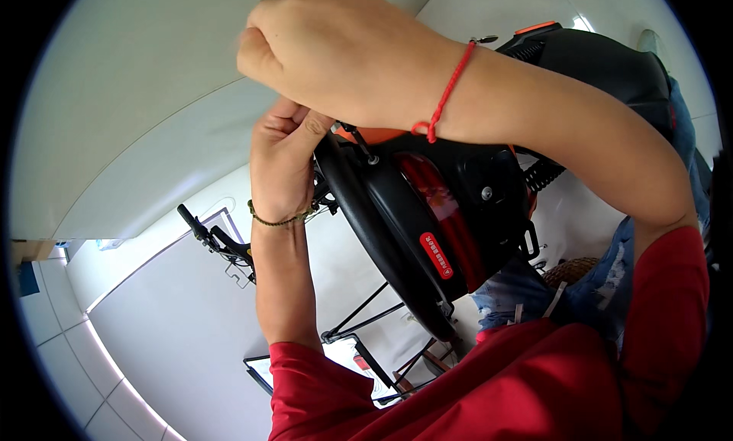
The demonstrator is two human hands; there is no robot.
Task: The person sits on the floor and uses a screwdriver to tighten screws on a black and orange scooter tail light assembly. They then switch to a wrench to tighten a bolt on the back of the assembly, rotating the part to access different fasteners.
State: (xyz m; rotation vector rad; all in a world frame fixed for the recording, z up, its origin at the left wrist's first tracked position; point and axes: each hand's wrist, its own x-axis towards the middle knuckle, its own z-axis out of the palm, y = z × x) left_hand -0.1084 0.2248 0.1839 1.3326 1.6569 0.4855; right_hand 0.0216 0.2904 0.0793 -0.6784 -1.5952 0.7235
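My right hand (328, 51) is curled into a fist at the top, a red cord bracelet (450, 90) on its wrist. Just below it, my left hand (282, 162) has thumb and fingers pressed together, with a dark braided bracelet (279, 221) at the wrist. The right hand covers part of the left fingers, so what either one grips is hidden. Both are at the edge of a black two-wheeled vehicle's rear end (382, 204), beside a short black rod (359, 143) with a bolt. A red tail light (439, 204) and a red label (436, 255) sit below my right forearm.
A curved black fender (343, 204) runs down toward my red shirt (527, 380). Another bicycle's handlebar (202, 231) shows left of my left forearm. At the upper right is a black seat-like part (603, 67) with a coil spring. A pale wall (130, 97) stands close at left.
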